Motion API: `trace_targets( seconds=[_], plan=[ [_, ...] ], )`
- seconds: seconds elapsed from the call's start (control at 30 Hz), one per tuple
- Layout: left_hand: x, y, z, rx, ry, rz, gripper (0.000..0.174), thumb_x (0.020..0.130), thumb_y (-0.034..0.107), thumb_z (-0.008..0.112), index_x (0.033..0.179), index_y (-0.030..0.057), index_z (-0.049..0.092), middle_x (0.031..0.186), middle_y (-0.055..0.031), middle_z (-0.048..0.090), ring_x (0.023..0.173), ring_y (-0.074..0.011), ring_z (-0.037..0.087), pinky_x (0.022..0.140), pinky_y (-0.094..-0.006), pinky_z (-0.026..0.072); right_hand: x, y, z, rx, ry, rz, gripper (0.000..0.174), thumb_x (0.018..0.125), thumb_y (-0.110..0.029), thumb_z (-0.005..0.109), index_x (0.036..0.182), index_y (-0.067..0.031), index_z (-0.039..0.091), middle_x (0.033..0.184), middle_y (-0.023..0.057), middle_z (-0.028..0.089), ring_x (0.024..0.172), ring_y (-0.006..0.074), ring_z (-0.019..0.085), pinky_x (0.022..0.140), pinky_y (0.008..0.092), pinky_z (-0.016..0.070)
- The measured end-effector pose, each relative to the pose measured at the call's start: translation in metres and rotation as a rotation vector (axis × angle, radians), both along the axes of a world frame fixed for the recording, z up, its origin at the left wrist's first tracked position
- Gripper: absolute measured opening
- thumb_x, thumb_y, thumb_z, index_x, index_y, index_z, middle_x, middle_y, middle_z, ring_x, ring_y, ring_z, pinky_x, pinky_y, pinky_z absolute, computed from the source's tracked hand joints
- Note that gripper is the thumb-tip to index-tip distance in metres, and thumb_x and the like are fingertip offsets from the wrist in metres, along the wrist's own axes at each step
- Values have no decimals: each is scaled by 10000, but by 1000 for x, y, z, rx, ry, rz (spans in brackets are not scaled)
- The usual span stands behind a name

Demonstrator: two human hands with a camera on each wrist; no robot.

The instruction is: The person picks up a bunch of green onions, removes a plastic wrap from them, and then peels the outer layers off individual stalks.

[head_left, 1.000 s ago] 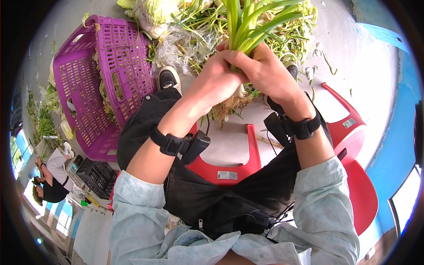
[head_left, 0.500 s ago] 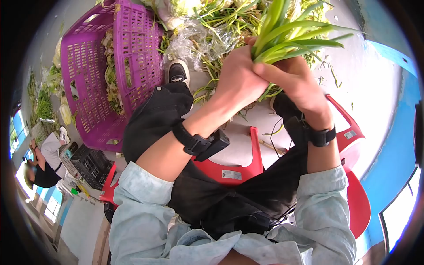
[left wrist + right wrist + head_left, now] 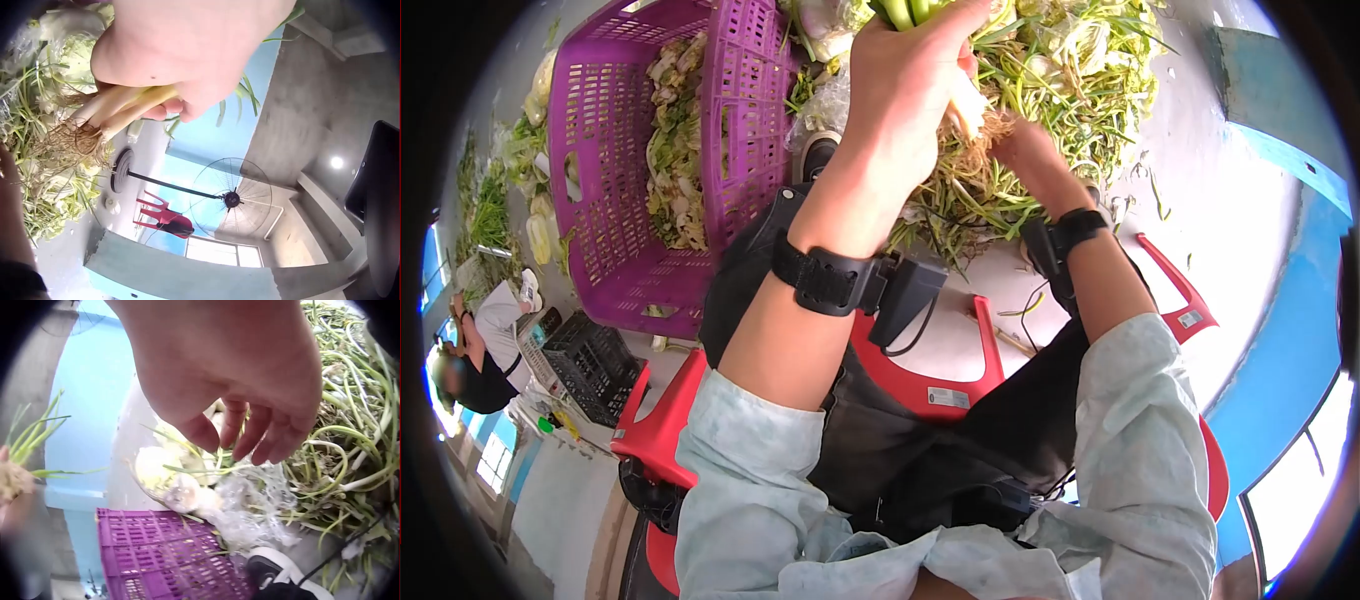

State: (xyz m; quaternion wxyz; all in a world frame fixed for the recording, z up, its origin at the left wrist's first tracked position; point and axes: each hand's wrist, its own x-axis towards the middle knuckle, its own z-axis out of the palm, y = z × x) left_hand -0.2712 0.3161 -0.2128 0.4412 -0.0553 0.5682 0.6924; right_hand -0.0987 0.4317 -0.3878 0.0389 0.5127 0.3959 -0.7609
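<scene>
Daylight, bright, from window (image 3: 1295,480) at my right. Fisheye bend, black corners. My left hand (image 3: 187,44) overexposed, soft; my right hand (image 3: 231,362) blurred close up.

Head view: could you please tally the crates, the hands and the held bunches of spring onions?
Crates: 2, a purple crate and a black crate
Hands: 2, the left hand and the right hand
Held bunch of spring onions: 1, in the left hand
Total: 5

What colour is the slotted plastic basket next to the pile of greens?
The basket is purple; head view.
</scene>
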Motion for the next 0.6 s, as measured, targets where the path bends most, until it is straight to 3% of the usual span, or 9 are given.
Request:
trace_targets(
  seconds=[0.03,0.1,0.13,0.17,0.2,0.3,0.47,0.6],
  plan=[
    [-4,-1,-1,-26,-33,-5,205,929,232,762,881,56,670,702,-20,583,564,-124,554,486,-280,440,4,-8,-13,71,-43,110,266,960,-194,657,1194,-70,638,1041,14,660,955,128,644,864,275,526],
    [-8,-2,9,-28,-68,10,204,934,236,759,875,62,670,706,-21,587,550,-124,554,471,-279,440,1,-26,-22,-10,-107,101,265,946,-193,680,1180,-70,660,978,-2,657,901,111,640,770,262,532],
    [-11,-4,14,-26,-77,21,204,936,237,757,872,64,670,708,-21,589,542,-124,554,464,-278,440,3,-21,-57,-19,-94,143,302,935,-183,677,1198,-39,644,955,7,654,830,116,634,718,265,531],
    [-13,-16,17,133,-46,-14,212,945,249,750,867,70,668,721,-19,592,554,-115,551,470,-271,443,0,-21,-77,19,-41,146,326,927,-181,678,1210,-25,632,950,15,653,802,116,628,704,266,529],
    [-16,-8,13,13,-54,36,207,956,255,738,882,76,665,727,-6,575,572,-106,527,473,-268,430,0,-20,-101,56,10,146,350,919,-178,678,1222,-11,621,945,23,652,773,117,621,690,267,528],
    [-21,-13,2,45,13,75,206,971,267,721,929,78,651,760,-2,560,643,-108,516,549,-277,441,3,-12,-208,179,109,58,408,895,-149,670,1273,-20,588,944,39,654,782,118,625,694,287,530],
    [-22,-15,20,24,-9,95,238,979,286,716,954,70,619,797,-16,567,713,-123,541,636,-293,463,-25,-15,-210,173,228,-12,373,934,-128,652,1278,8,600,1011,59,673,861,144,648,768,293,539],
    [-19,-20,20,82,-25,49,240,981,280,716,948,67,610,789,-20,564,701,-131,553,634,-298,472,-29,-10,-197,72,276,-69,347,966,-112,637,1282,30,609,1065,74,688,924,165,666,828,297,545]
  ],
)
